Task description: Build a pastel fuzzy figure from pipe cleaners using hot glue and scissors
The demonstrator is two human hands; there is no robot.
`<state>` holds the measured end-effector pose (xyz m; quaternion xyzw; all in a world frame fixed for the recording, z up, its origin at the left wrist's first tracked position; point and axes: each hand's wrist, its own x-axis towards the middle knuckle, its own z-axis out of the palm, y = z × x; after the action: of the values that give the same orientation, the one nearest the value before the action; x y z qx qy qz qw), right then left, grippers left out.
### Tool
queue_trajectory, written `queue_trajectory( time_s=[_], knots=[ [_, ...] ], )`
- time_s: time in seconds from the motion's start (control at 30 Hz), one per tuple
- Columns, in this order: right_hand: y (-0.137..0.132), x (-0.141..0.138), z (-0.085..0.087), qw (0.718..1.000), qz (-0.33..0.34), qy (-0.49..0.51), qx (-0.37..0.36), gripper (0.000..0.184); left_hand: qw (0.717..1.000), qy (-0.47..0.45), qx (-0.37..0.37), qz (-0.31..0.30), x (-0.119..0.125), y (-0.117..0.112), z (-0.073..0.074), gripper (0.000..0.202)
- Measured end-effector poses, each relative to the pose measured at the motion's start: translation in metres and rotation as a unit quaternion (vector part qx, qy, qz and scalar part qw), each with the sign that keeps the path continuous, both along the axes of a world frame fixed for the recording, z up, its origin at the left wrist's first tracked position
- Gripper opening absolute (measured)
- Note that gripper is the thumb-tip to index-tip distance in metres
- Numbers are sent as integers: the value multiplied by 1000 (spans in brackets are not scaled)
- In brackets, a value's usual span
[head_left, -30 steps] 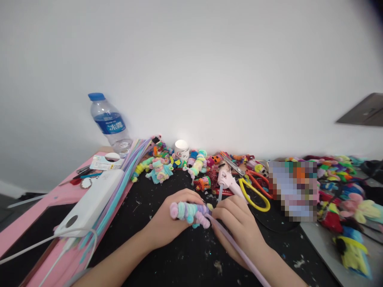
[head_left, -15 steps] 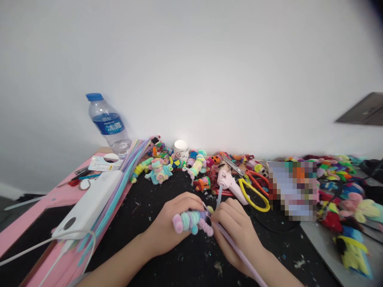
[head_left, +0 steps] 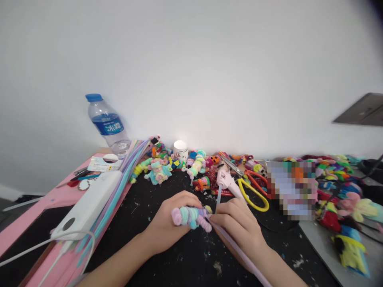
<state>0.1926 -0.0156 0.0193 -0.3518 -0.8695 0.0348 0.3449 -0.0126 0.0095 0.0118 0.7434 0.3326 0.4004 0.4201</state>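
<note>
A pastel pipe-cleaner figure [head_left: 191,217], with coils of pink, mint and lilac, sits in my left hand [head_left: 175,215], whose fingers curl around its far side. My right hand [head_left: 237,221] pinches a long lilac pipe cleaner [head_left: 236,249] close to the figure's right end. From there the strip trails down toward the bottom edge, across the right wrist. Fingertips of both hands nearly meet at that end, and they hide the exact joint. Just beyond the right hand lies a pink glue gun [head_left: 226,181] with a glue stick [head_left: 219,195] poking out of it.
Scissors [head_left: 254,194] with yellow and orange handles lie right of the glue gun. Several pipe-cleaner figures [head_left: 160,170] and a paper cup [head_left: 180,150] line the wall. At left are loose pipe cleaners [head_left: 119,199], a white power strip [head_left: 86,205] and a water bottle [head_left: 106,125].
The figure has turned slightly in my left hand, so its dark part no longer shows. My right hand has rotated a little, its fingers spreading over the lilac pipe cleaner.
</note>
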Motion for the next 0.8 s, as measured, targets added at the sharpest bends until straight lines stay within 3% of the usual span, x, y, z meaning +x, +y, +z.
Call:
queue_trajectory(
  time_s=[0.27, 0.57, 0.8],
  knots=[
    [0, -5, -9, 1000, -8, 24, -1, 10, 999, 18, 48, -17, -2, -1, -1, 42],
    [-1, -9, -5, 998, -25, 53, -17, 7, 997, 35, 67, -18, -2, -3, -1, 41],
    [0, -7, 1, 997, -31, 69, -21, 15, 996, 40, 84, -7, -3, -3, 0, 36]
  ],
)
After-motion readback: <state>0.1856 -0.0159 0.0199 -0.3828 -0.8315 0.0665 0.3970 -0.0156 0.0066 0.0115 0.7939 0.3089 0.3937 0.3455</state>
